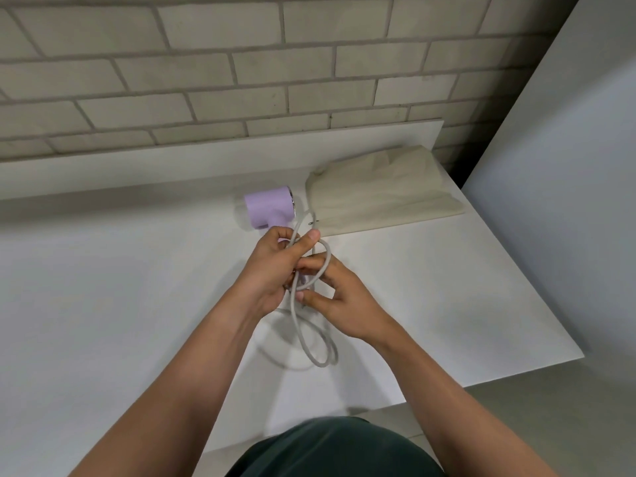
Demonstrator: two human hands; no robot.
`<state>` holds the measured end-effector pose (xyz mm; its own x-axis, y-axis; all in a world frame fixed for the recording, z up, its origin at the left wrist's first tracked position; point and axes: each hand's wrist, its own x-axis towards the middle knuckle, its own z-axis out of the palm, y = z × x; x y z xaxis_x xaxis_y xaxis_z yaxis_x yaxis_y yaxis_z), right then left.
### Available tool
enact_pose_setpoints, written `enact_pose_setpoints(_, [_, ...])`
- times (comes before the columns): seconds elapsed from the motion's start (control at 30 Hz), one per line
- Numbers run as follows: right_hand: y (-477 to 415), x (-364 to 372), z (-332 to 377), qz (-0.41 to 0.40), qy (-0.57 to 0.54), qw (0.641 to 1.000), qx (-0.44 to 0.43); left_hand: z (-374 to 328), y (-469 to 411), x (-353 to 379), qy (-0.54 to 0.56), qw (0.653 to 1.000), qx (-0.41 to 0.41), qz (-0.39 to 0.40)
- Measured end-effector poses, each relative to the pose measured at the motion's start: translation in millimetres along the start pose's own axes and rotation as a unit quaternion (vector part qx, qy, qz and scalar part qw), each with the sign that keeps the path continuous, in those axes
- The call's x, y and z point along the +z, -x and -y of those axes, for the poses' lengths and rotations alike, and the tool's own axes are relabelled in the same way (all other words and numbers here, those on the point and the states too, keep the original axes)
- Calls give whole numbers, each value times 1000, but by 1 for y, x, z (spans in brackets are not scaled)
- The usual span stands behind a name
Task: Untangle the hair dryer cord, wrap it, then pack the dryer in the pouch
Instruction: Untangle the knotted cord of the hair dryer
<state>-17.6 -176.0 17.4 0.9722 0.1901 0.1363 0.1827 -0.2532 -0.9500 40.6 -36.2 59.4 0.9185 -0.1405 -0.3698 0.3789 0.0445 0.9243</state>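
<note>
A lilac hair dryer [268, 210] lies on the white table [120, 287], its handle running down under my hands. Its grey cord [309, 346] loops around the handle and hangs in a long loop toward me. My left hand [272, 270] grips the handle with cord strands under its fingers and thumb. My right hand [339, 302] pinches a loop of the cord just right of the left hand. A beige cloth pouch [382, 194] lies flat at the back right, beside the dryer's head.
A brick wall [241, 70] stands behind the table, with a low white ledge [206, 166] along its foot. A white panel [568, 201] rises on the right. The table's right edge [581, 356] drops off to the floor.
</note>
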Motion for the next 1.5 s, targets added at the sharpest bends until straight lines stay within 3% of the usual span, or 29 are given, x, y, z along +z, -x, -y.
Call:
enact_pose_setpoints(0.17, [-6, -11, 4, 11, 26, 1000, 1, 4, 1, 0, 29, 999, -37, 6])
enact_pose_setpoints(0.27, [-5, -31, 6, 12, 10, 999, 31, 8, -2, -7, 24, 1000, 2, 0])
enact_pose_setpoints(0.43, [1, -65, 18, -165, -45, 983, 64, 6, 3, -25, -7, 993, 63, 98])
enact_pose_setpoints(0.53, [1, -75, 27, -229, -16, 972, 56, 6, 14, -25, -146, 978, 71, 134])
enact_pose_setpoints(0.67, [1, -76, 44, -288, 51, 956, 18, 13, 17, -19, -337, 926, 146, 91])
enact_pose_setpoints(0.8, [4, -87, 60, -352, 129, 927, -19, 14, 21, -15, -358, 904, 231, 45])
enact_pose_setpoints(0.97, [7, -109, 57, -403, 202, 892, -21, 8, 26, -17, -294, 925, 225, 85])
enact_pose_setpoints(1.1, [12, -116, 48, -407, 220, 887, 6, 6, 23, -18, -361, 898, 238, 78])
enact_pose_setpoints(1.23, [20, -123, 43, -372, 234, 897, 43, 3, 24, -14, -312, 907, 283, -31])
enact_pose_setpoints(1.33, [25, -132, 39, -266, 247, 922, 138, -1, 26, -12, -281, 918, 274, -59])
enact_pose_setpoints(1.4, [26, -134, 34, -184, 288, 917, 207, -2, 27, -13, -289, 914, 280, -53])
enact_pose_setpoints(1.5, [25, -118, 36, -91, 367, 903, 204, -4, 33, -12, -303, 910, 281, -30])
